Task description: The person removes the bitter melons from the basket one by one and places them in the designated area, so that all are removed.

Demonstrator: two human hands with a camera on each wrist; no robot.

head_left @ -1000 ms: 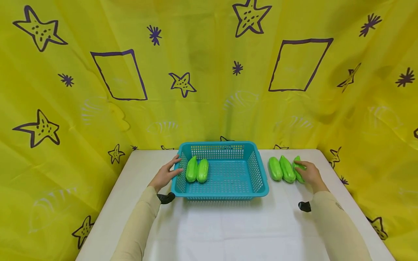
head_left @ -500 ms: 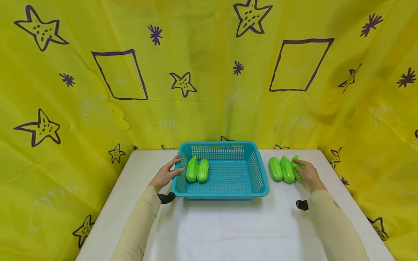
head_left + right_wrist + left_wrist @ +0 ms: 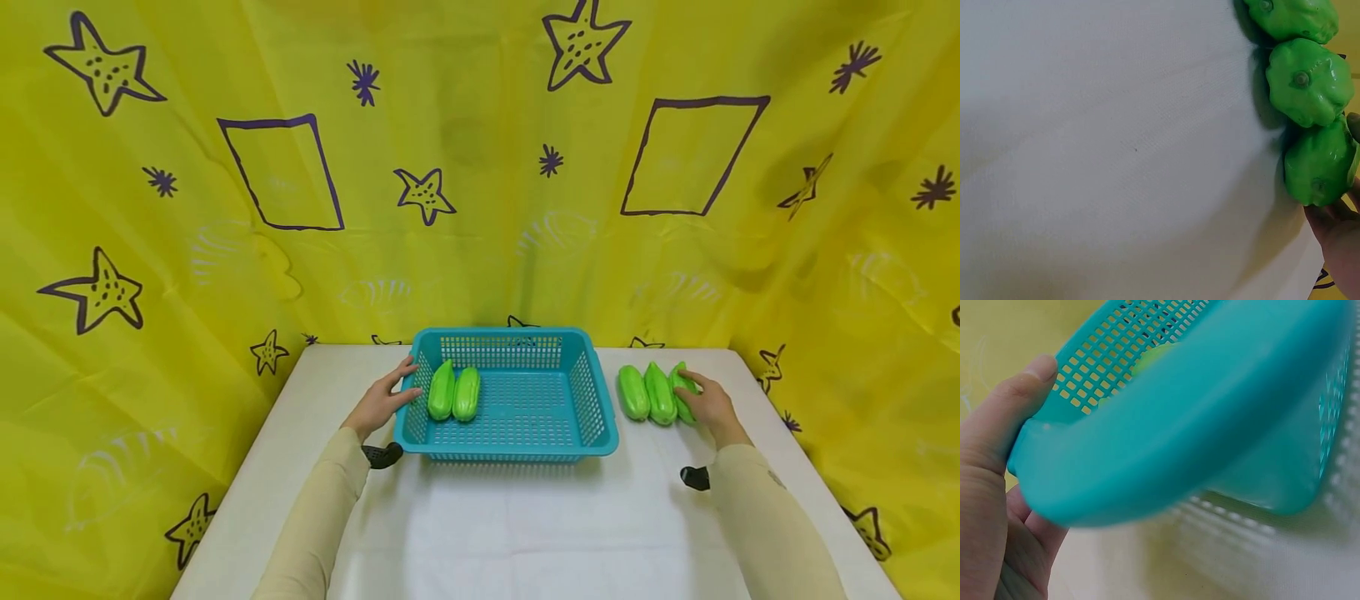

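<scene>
A blue-green plastic basket [image 3: 506, 454] stands on the table with two glossy green gourd-like vegetables [image 3: 442, 392] side by side at its left end. My left hand [image 3: 375, 407] grips the basket's left rim; in the left wrist view the thumb [image 3: 1019, 394] lies over the rim and fingers are outside it. Right of the basket, three similar green vegetables [image 3: 633, 393] lie in a row. My right hand [image 3: 708, 406] holds the rightmost green gourd-like vegetable [image 3: 1319, 165] between thumb and fingers. That vegetable touches the middle one [image 3: 1310, 81] and rests on the table. The palm partly hides it in the head view.
The white table [image 3: 517, 525] is walled at the back and sides by a yellow curtain [image 3: 480, 250] with drawn stars. Black wrist pieces [image 3: 382, 455] sit under both forearms. The basket's high right wall [image 3: 588, 396] stands just left of the row of vegetables.
My right hand has shifted slightly left, and the rightmost vegetable has moved closer to the middle one. My left hand stays on the basket rim. The head view has tilted slightly.
</scene>
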